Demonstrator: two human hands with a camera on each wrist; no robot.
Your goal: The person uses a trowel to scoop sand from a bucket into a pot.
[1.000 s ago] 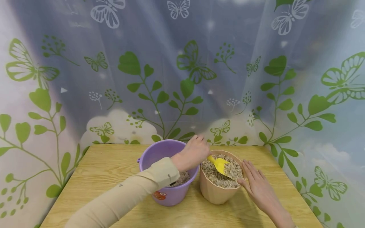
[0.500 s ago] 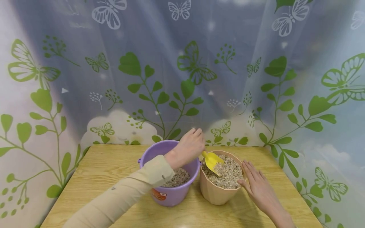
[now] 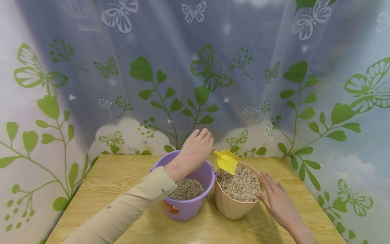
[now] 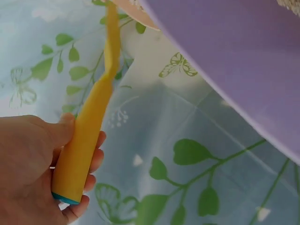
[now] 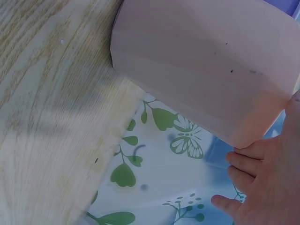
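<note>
My left hand grips the yellow handle of a toy shovel, fingers wrapped round it; the left wrist view shows the handle with a teal end cap. The shovel's blade tilts over the far left rim of a peach faceted pot, close above the gravel that fills it. Beneath my left hand stands a purple bucket with a lower layer of gravel. My right hand, fingers straight, rests against the pot's right side at the rim.
Bucket and pot stand side by side on a wooden table. A curtain printed with butterflies and leaves hangs right behind the table and along both sides.
My left hand has lifted the shovel out of the gravel and moved left and up, tipping the blade; the gravel it carried is off it. My right hand stays at the pot.
</note>
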